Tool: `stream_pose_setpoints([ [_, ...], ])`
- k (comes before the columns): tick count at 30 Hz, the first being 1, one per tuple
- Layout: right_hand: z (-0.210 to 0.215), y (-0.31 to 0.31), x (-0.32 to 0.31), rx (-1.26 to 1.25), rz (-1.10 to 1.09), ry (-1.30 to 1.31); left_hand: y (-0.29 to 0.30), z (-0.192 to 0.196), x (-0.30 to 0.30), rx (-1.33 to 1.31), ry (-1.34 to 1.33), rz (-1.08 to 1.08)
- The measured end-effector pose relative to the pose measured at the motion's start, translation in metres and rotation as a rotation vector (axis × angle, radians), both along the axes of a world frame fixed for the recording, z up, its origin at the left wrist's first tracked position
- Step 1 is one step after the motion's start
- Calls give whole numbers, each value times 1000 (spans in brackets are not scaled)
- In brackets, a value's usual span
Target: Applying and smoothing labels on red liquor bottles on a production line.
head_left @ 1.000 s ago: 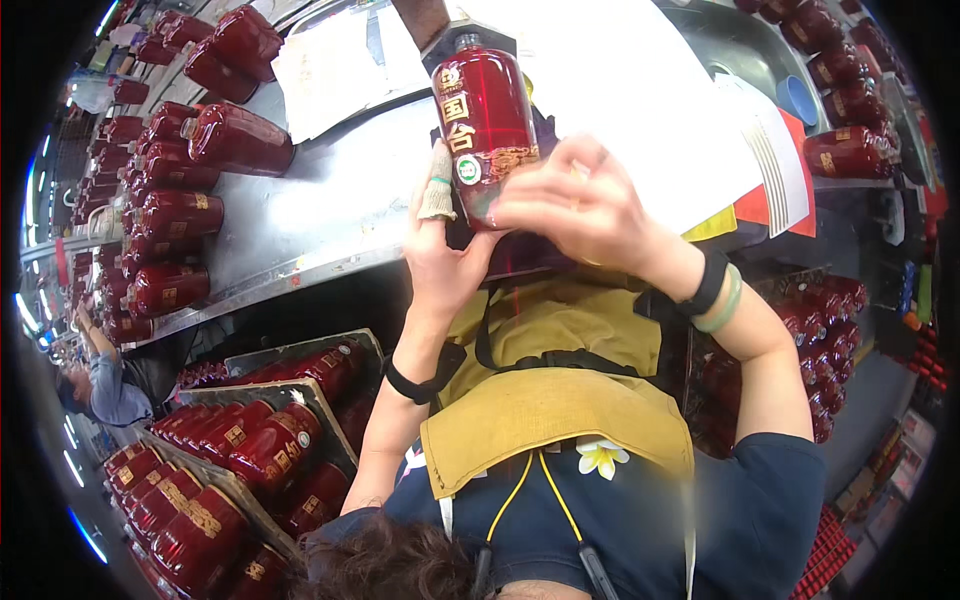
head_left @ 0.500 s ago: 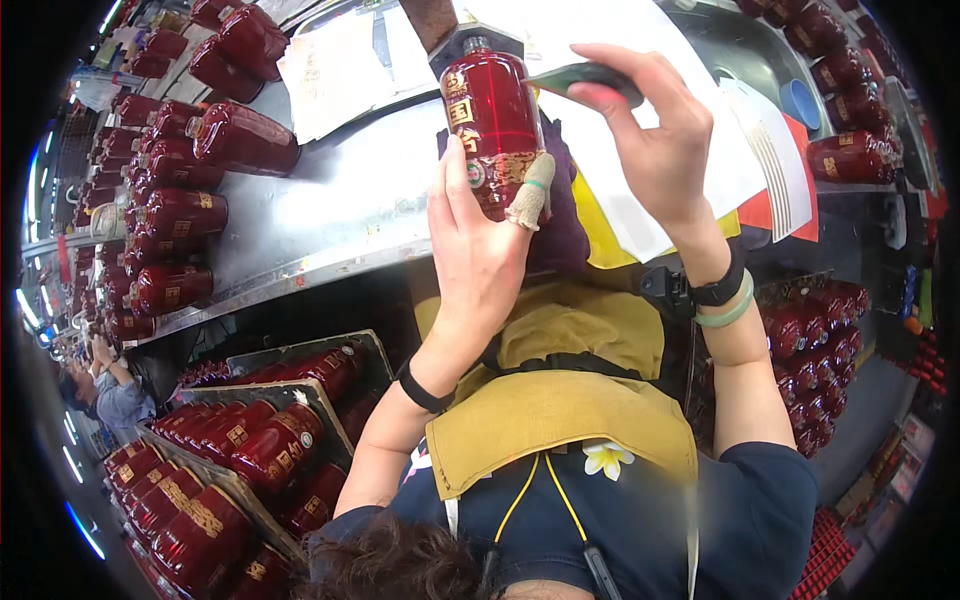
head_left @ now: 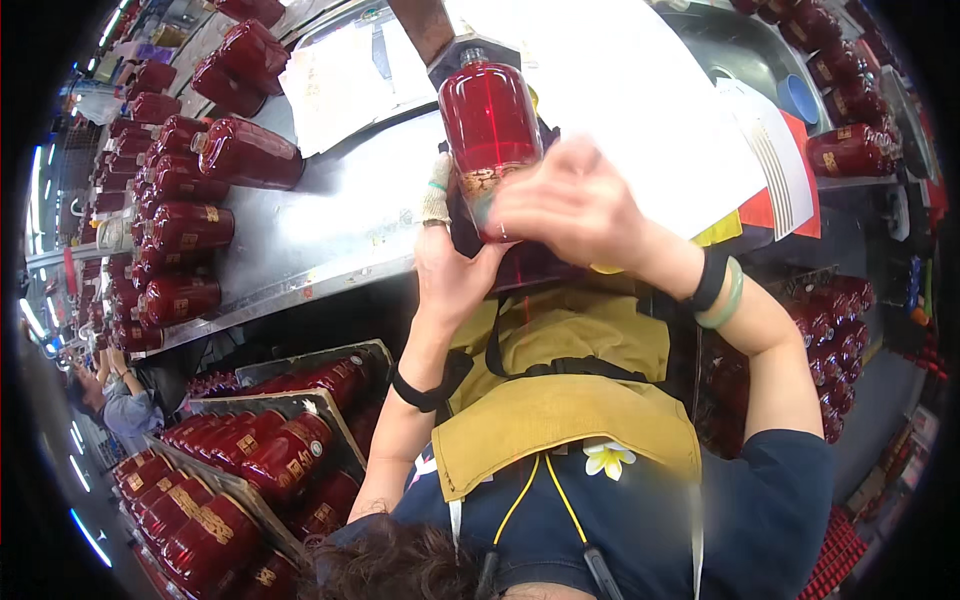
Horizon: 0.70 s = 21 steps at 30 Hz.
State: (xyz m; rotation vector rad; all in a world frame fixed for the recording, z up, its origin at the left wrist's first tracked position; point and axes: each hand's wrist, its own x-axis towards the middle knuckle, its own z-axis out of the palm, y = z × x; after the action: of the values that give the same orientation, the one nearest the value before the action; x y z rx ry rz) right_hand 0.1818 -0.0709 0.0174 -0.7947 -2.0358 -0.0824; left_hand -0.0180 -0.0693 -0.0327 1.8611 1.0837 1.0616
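Note:
A red glass bottle (head_left: 488,115) with gold decoration lies on the bench in front of me, its neck pointing away. The neck rests at a dark metal-edged holder (head_left: 440,30). My left hand (head_left: 450,265) grips the base end from the left, one finger in a cloth finger cover (head_left: 437,195) along the side. Over the bottle's lower end is my right hand (head_left: 580,215), smeared by motion, its fingers bent. A dark greenish patch shows at its fingertips, but whether it is a tool cannot be made out. Dark cloth lies under the bottle.
Red bottles (head_left: 185,228) crowd the bench's left side, and one lies apart (head_left: 250,153). White paper sheets (head_left: 640,110) cover the right side, near a sink with a blue cup (head_left: 798,98). Crates of bottles (head_left: 235,440) stand below left. A person (head_left: 120,395) works far left.
The bottle has been turned so its front label no longer shows. My left hand shifted to its left side. My right hand came down from beside the neck to the base end.

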Motion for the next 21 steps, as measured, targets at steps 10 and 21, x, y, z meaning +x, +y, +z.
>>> stream_pose_setpoints([
  [10, -17, -11, 7, 64, 88, -22, 11, -19, -8, -24, -17, -64],
  [21, -5, -22, 6, -99, 79, 1, 2, -3, -1, -63, -19, 0],
])
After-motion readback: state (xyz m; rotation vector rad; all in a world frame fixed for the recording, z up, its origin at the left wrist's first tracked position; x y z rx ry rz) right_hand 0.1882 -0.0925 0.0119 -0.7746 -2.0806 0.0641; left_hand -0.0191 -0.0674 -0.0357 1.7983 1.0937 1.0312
